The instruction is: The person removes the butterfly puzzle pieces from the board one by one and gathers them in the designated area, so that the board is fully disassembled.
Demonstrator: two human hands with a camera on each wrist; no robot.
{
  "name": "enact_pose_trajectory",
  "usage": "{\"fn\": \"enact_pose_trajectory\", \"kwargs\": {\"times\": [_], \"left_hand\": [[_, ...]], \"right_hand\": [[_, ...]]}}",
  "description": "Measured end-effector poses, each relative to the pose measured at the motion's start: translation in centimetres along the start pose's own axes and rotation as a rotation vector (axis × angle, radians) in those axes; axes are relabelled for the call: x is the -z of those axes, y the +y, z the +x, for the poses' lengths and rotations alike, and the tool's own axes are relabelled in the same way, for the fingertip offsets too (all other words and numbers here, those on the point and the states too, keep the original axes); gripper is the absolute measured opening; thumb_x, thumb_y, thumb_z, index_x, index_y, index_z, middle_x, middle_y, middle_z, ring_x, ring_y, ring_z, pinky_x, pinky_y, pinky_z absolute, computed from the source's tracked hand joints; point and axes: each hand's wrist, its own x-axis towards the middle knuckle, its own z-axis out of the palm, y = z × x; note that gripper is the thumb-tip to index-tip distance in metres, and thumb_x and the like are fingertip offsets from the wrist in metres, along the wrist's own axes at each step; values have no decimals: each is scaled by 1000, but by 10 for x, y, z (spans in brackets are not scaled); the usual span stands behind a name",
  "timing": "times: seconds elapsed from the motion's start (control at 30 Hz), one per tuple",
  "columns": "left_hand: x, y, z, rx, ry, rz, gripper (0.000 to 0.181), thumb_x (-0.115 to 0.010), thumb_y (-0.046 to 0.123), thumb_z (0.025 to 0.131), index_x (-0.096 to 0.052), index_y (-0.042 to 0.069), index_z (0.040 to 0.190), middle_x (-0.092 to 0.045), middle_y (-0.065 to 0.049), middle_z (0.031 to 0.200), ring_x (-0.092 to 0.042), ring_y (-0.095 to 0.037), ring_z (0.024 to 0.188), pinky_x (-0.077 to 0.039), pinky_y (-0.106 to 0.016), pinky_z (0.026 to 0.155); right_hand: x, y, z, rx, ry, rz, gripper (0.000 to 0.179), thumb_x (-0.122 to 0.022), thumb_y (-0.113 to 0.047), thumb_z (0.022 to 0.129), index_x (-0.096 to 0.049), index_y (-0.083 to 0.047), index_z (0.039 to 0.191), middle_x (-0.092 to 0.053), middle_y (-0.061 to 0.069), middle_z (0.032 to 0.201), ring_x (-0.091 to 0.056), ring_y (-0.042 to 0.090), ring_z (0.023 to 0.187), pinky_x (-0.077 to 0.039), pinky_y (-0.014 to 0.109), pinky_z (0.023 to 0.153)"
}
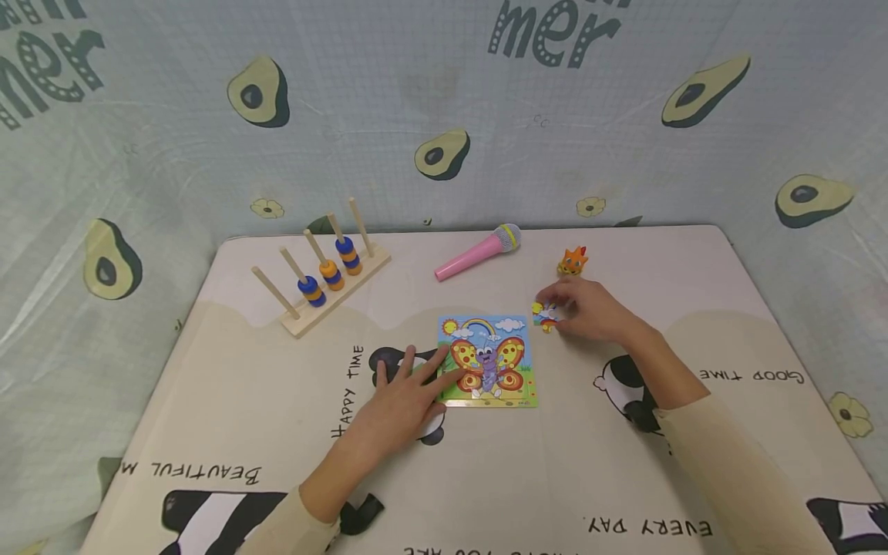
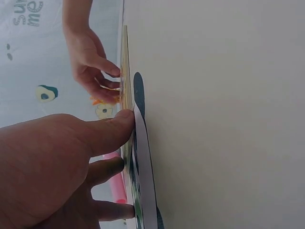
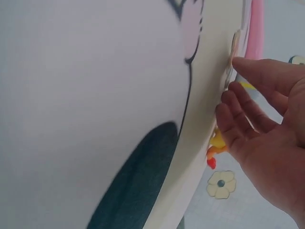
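The square butterfly picture puzzle lies flat near the middle of the table. My left hand rests at its left side with fingers spread, index fingertip over the picture; in the left wrist view the thumb touches the board's near edge. To the right of the board, my right hand holds a small, flat, colourful puzzle piece by its edges, low over the table. Thumb and curled fingers stand around the thin piece in the right wrist view. The hand hides part of it.
Just behind the right hand stands a small orange toy figure. A pink toy microphone lies at the back. At the back left is a wooden peg stand with blue and orange rings. A printed cloth hangs behind the table.
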Motion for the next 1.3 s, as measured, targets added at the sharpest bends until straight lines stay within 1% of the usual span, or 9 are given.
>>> {"fn": "enact_pose_trajectory", "kwargs": {"times": [0.17,0.27,0.33,0.47,0.63,0.83,1.03,1.17,1.3], "left_hand": [[1,0,0,3,-3,-2,53,-60,38,105,-48,34,156,-28,-3,173,-26,-57,152,-28,-87,103],[2,0,1,4,-2,1,53,-61,38,105,-48,35,157,-28,-3,173,-25,-57,152,-28,-87,103],[2,0,1,5,-1,4,54,-61,38,105,-47,35,157,-28,-3,173,-26,-57,152,-28,-87,103],[2,-1,1,4,-2,3,54,-61,38,105,-47,36,157,-27,-2,173,-25,-57,153,-28,-87,103],[2,-1,0,0,5,8,53,-61,38,105,-47,35,157,-28,-2,173,-26,-57,152,-30,-87,102],[2,-1,0,4,4,2,53,-62,37,105,-48,34,156,-28,-3,173,-27,-58,152,-30,-87,102],[2,0,1,0,-3,-3,53,-62,37,105,-49,33,156,-29,-3,172,-28,-59,151,-30,-88,101],[2,0,0,7,-5,0,54,-62,38,105,-48,34,157,-28,-2,173,-27,-58,151,-29,-87,101],[1,0,1,6,-5,-1,54,-61,38,105,-47,35,157,-28,-2,173,-27,-58,152,-29,-87,102]], "right_hand": [[1,-15,0,46,24,20,41,-69,2,89,-70,-5,130,-68,12,122,-63,28,109,-55,46,90],[0,-27,5,82,23,37,39,-71,3,89,-72,-6,127,-68,11,119,-63,27,106,-55,43,87],[-2,-33,9,114,13,40,39,-72,2,88,-72,-7,126,-69,11,116,-63,26,103,-55,41,84],[-9,-44,17,140,-36,54,38,-72,2,89,-73,-9,125,-69,9,114,-62,24,98,-55,36,80],[-17,-58,26,144,-118,82,39,-74,1,90,-73,-11,127,-69,6,117,-61,22,99,-55,33,81],[-25,-71,35,152,-187,93,40,-72,1,90,-74,-15,127,-67,6,118,-59,23,103,-53,36,86],[-32,-79,40,129,-236,51,41,-73,-2,91,-75,-20,127,-64,6,122,-59,24,108,-53,40,94],[-34,-85,43,119,-255,15,39,-74,-6,93,-74,-22,128,-61,7,122,-56,26,107,-52,40,94],[-35,-86,45,110,-267,-14,37,-73,-7,94,-75,-23,127,-58,7,120,-55,25,105,-51,38,92]]}}
